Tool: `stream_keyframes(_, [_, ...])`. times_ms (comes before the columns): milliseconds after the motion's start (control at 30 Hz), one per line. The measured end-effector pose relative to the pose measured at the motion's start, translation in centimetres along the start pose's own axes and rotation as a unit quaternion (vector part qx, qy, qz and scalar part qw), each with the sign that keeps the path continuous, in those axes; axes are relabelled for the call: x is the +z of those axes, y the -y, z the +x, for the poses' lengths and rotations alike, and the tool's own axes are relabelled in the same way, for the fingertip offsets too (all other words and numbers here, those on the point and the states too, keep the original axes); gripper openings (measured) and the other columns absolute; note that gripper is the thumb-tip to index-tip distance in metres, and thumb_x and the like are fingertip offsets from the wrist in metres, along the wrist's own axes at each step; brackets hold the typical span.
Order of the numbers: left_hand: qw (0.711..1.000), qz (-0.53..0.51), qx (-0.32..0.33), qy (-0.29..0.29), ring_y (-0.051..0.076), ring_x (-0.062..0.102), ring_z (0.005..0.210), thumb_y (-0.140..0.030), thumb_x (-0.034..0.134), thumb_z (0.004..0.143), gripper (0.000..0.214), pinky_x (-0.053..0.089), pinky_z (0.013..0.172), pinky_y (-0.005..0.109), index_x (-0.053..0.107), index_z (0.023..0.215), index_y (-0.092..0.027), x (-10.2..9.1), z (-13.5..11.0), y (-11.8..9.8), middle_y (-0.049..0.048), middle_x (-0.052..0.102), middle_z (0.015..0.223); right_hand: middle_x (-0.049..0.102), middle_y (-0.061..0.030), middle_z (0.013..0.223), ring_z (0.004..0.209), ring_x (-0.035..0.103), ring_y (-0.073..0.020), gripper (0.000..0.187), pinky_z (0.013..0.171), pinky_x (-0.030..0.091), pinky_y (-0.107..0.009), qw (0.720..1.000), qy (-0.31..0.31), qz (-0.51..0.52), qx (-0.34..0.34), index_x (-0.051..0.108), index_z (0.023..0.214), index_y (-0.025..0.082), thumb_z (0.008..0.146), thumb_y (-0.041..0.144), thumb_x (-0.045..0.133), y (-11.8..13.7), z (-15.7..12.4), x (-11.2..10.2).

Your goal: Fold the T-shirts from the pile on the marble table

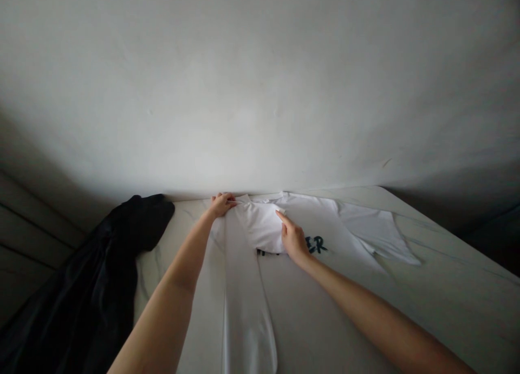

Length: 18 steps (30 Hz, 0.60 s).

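Folding white T-shirt (320, 217): left hand (221, 205) pinched shut on its top edge, right hand (293, 239) open, pressing flap (260, 227); flap seems to need smoothing flat next.

Surface: bed with smooth pale grey sheet (447, 292). On it: white short-sleeved cotton T-shirt (325, 222), lying flat, partly folded, dark lettering on front; long white fabric strip (246, 320) extending from it toward camera. Crumpled black cloth garment (138, 222) at bed's left edge, near shirt.
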<state>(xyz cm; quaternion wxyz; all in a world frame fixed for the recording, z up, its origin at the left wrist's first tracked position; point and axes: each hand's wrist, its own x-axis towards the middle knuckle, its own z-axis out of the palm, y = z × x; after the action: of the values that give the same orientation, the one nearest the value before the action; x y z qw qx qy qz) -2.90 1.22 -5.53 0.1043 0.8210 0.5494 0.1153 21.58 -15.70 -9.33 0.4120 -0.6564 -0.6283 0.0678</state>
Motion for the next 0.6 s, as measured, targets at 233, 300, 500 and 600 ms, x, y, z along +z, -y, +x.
stream_keyframes(233, [0.988,0.114,0.006,-0.104,0.029,0.045,0.119,-0.023,0.048,0.094,0.023,0.036,0.098,0.042,0.059,0.114,-0.022,-0.2,-2.7,-2.9,0.0132,0.055,0.126,0.076,-0.0104,0.106,0.094,0.072,-0.0244,0.05,0.083,0.054,-0.03,0.99,0.07,-0.115,0.051,0.067,0.125,0.021,0.08,0.005,0.051,-0.5,0.5,-0.3])
stream_keyframes(300, [0.985,0.14,0.002,-0.1,0.028,0.048,0.117,-0.015,0.04,0.094,0.028,0.039,0.096,0.042,0.061,0.11,-0.021,0.3,-4.0,-4.2,0.014,0.057,0.121,0.077,-0.0077,0.102,0.092,0.072,-0.023,0.051,0.081,0.053,-0.028,0.99,0.064,-0.112,0.053,0.067,0.123,0.024,0.077,0.006,0.057,-0.7,0.7,-0.6])
stream_keyframes(500, [0.992,0.08,0.002,-0.102,0.03,0.045,0.129,-0.021,0.04,0.092,0.041,0.035,0.11,0.046,0.055,0.129,-0.012,4.1,-7.1,-6.9,0.0179,0.055,0.134,0.075,-0.0106,0.096,0.091,0.071,-0.0272,0.04,0.075,0.053,-0.033,0.977,0.036,-0.083,0.193,0.061,0.116,0.019,0.083,0.043,0.065,0.3,3.5,-1.6])
stream_keyframes(600, [0.99,0.052,0.006,-0.131,0.031,0.036,0.14,-0.032,0.038,0.096,0.051,0.029,0.116,0.05,0.046,0.142,-0.013,5.2,-7.4,-7.0,0.0174,0.049,0.145,0.073,-0.0186,0.103,0.097,0.07,-0.0319,0.051,0.075,0.053,-0.037,0.964,0.017,-0.119,0.237,0.06,0.118,0.015,0.083,0.052,0.065,1.1,5.6,-1.6])
